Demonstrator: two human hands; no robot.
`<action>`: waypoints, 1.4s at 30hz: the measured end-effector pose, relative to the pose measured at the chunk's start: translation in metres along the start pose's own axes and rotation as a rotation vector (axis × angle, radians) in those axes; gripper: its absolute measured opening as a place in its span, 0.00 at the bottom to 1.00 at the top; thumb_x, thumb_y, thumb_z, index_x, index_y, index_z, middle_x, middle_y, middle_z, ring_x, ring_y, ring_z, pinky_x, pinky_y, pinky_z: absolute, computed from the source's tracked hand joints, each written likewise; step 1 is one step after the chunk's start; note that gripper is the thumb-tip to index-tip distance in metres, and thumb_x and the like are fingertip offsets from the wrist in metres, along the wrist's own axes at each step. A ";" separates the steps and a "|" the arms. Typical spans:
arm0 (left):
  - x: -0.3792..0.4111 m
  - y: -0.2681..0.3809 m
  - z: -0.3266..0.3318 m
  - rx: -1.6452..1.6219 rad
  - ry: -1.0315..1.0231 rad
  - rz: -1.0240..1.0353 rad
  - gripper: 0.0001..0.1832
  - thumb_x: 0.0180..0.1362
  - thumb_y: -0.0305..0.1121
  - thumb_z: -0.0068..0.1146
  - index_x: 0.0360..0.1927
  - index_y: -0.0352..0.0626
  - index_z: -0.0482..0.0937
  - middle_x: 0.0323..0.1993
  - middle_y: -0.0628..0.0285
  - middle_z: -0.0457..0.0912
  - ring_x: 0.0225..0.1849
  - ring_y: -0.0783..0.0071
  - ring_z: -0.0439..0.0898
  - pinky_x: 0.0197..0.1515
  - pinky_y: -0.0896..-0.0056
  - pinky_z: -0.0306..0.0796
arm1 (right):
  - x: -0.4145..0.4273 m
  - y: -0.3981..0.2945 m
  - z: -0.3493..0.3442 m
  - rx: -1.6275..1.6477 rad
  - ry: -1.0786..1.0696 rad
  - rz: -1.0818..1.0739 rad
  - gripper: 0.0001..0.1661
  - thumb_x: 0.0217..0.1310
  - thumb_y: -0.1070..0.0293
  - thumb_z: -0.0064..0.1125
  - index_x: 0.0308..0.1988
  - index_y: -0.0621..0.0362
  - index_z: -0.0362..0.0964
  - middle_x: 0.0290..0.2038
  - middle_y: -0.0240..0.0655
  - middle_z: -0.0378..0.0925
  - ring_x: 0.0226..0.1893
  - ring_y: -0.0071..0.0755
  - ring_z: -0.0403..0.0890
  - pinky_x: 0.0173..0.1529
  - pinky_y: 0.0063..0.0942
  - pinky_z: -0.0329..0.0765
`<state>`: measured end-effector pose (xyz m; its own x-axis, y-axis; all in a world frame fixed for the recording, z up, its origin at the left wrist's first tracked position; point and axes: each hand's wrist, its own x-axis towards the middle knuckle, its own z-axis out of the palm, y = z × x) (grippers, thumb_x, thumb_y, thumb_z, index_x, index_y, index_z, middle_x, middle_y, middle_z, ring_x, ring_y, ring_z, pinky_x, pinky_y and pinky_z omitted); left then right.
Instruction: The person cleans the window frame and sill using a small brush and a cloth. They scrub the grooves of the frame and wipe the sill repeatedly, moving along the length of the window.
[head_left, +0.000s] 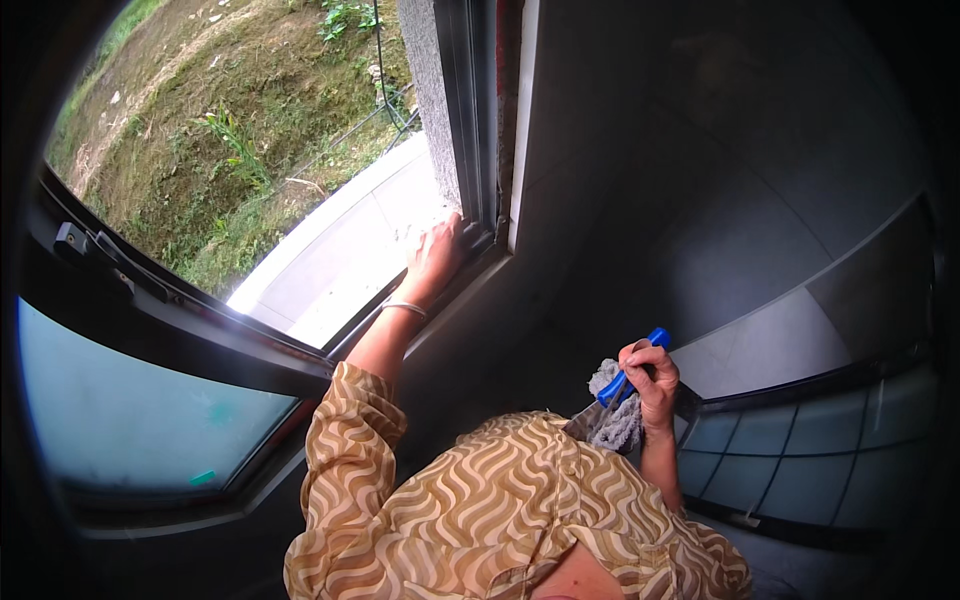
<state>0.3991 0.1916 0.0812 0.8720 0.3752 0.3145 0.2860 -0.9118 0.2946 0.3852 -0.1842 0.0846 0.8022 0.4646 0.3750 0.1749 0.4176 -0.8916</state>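
My left hand (436, 251) reaches to the lower corner of an open window, its fingers at the dark metal window frame (469, 135). Whether it holds anything there cannot be seen. A bracelet circles that wrist. Near my chest on the right, my right hand (651, 379) grips a scraper's blue handle (615, 388); its flat metal blade (583, 422) points down toward my shirt. A fluffy grey cloth (624, 424) hangs in the same hand, beside the blade and partly behind the fingers.
A frosted glass pane (150, 412) in a dark frame stands at the left. Outside lie a pale tiled ledge (352, 225) and a grassy earth bank (247, 112). Dark tiled wall (720, 187) rises at the right, above a panel of bluish panes (787, 450).
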 end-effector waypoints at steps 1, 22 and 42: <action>-0.005 -0.002 -0.002 0.034 0.013 0.020 0.05 0.60 0.26 0.46 0.38 0.42 0.71 0.31 0.45 0.81 0.36 0.42 0.81 0.37 0.43 0.71 | 0.000 0.000 0.000 -0.007 0.008 -0.002 0.07 0.58 0.82 0.58 0.36 0.58 0.73 0.31 0.31 0.73 0.34 0.23 0.72 0.43 0.23 0.70; 0.012 -0.003 0.001 0.100 -0.044 -0.015 0.06 0.60 0.30 0.50 0.40 0.44 0.71 0.28 0.48 0.82 0.33 0.47 0.83 0.34 0.47 0.74 | 0.003 0.000 0.000 -0.056 0.022 0.003 0.06 0.59 0.81 0.57 0.36 0.58 0.73 0.32 0.32 0.72 0.34 0.23 0.71 0.42 0.22 0.69; 0.007 0.023 0.009 0.087 0.058 -0.023 0.05 0.63 0.33 0.47 0.37 0.45 0.73 0.27 0.50 0.81 0.32 0.50 0.83 0.32 0.50 0.73 | 0.006 -0.002 0.004 -0.063 -0.004 0.038 0.07 0.59 0.82 0.58 0.36 0.57 0.73 0.32 0.32 0.73 0.34 0.23 0.72 0.43 0.21 0.70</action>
<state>0.4155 0.1715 0.0817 0.8408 0.4034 0.3610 0.3419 -0.9128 0.2236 0.3876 -0.1790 0.0898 0.8066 0.4827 0.3412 0.1799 0.3494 -0.9195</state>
